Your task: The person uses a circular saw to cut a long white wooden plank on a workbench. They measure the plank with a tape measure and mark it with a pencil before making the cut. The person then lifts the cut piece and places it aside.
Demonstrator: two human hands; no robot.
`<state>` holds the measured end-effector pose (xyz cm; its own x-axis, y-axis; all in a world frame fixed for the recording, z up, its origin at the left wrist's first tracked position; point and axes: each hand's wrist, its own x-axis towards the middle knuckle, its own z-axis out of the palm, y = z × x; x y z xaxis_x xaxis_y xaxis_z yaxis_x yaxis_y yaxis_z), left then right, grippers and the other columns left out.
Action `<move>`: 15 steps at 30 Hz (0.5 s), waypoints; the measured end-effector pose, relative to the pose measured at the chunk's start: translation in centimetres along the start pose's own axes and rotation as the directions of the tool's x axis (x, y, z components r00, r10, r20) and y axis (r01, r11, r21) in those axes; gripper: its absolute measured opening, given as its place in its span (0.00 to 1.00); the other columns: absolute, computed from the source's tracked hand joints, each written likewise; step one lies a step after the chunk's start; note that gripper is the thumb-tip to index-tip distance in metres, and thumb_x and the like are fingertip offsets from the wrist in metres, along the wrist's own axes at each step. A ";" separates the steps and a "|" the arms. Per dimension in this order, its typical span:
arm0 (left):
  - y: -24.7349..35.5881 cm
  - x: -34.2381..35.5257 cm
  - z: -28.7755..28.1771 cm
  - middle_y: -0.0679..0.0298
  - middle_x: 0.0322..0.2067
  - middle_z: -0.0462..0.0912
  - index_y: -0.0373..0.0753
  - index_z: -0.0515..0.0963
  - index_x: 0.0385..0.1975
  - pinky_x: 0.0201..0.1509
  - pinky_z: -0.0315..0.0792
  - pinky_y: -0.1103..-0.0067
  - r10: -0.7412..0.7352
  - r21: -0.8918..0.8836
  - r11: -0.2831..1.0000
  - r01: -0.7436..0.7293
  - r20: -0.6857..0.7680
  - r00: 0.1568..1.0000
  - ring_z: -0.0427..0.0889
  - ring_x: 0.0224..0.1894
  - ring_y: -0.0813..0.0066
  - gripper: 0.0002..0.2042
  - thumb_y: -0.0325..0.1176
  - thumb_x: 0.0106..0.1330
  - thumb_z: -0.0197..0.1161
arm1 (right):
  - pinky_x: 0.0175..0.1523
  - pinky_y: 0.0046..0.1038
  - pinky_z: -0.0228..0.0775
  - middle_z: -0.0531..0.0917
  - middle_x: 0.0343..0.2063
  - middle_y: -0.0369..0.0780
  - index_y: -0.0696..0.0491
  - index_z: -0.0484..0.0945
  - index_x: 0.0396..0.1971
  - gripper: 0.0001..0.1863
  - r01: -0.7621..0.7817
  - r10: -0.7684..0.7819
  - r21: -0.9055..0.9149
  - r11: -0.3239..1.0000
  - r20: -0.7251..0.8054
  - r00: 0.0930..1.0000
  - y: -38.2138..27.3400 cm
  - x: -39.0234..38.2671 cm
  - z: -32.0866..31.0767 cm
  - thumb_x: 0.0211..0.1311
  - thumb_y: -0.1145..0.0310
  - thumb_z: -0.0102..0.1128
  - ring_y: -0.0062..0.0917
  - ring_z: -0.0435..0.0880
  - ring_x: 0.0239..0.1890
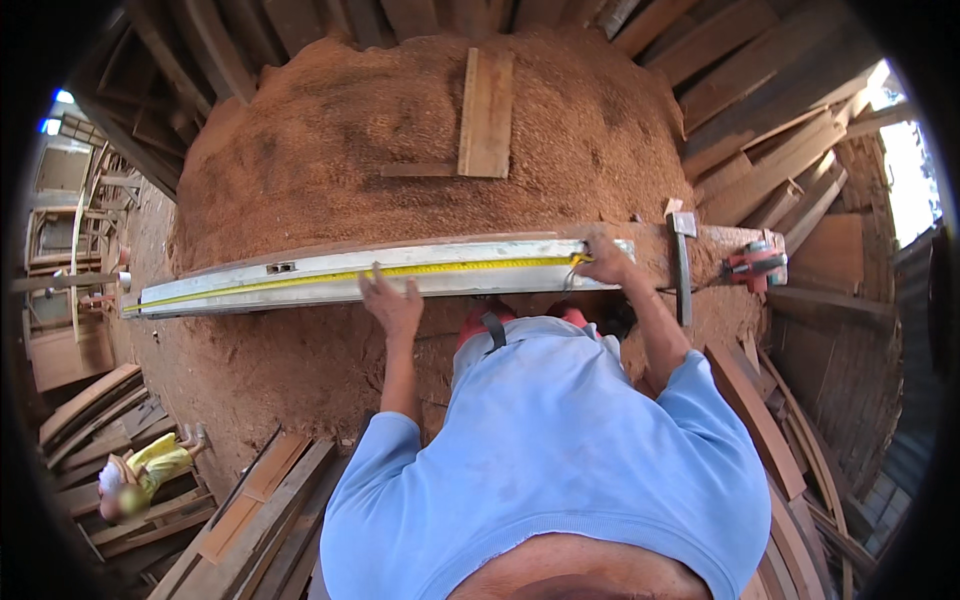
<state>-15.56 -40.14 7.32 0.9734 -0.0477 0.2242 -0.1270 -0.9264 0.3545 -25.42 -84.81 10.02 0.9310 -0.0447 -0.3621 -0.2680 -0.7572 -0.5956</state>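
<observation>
A yellow tape measure (420,270) is stretched along 1 pale plank (300,285); left hand (392,303) pressed flat, grip wide; right hand (603,262) grip pinching the tape's end.

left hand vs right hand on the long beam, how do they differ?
The left hand lies flat with spread fingers near the middle of the pale beam, pressing on the yellow tape measure. The right hand is curled at the beam's right end, pinching the tape there. The left arm reaches straight ahead; the right angles in from the side. Both hands are bare and touch the same tape.
</observation>
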 end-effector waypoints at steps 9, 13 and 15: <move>7.3 -3.9 5.0 0.28 0.73 0.44 0.36 0.51 0.76 0.77 0.41 0.43 0.112 0.037 0.992 -0.124 0.233 0.966 0.42 0.76 0.27 0.38 0.48 0.72 0.56 | 0.56 0.41 0.71 0.79 0.43 0.54 0.60 0.73 0.42 0.26 -0.175 0.155 -0.156 0.972 -0.130 0.979 14.0 -5.1 -4.1 0.44 0.63 0.73 0.50 0.77 0.51; 8.2 -4.3 6.3 0.27 0.72 0.47 0.37 0.52 0.76 0.77 0.40 0.43 0.107 0.179 0.973 -0.147 0.216 0.970 0.42 0.76 0.27 0.36 0.48 0.74 0.52 | 0.55 0.41 0.71 0.79 0.43 0.53 0.59 0.74 0.40 0.25 -0.101 0.059 -0.204 0.974 -0.202 0.978 17.4 -4.5 -3.8 0.43 0.63 0.73 0.49 0.78 0.51; 8.4 -4.6 6.4 0.27 0.72 0.46 0.37 0.52 0.76 0.76 0.41 0.43 0.105 0.200 0.968 -0.151 0.225 0.969 0.43 0.76 0.27 0.36 0.49 0.74 0.51 | 0.55 0.41 0.72 0.80 0.42 0.53 0.58 0.74 0.40 0.25 -0.165 0.144 -0.148 0.975 -0.147 0.979 18.4 -4.1 -4.1 0.42 0.62 0.73 0.48 0.78 0.50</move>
<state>-19.88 -50.10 3.48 0.9725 -0.2273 0.0501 -0.2319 -0.9643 0.1275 -33.17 -101.25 3.55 0.9090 -0.2483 -0.3348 -0.3788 -0.8273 -0.4148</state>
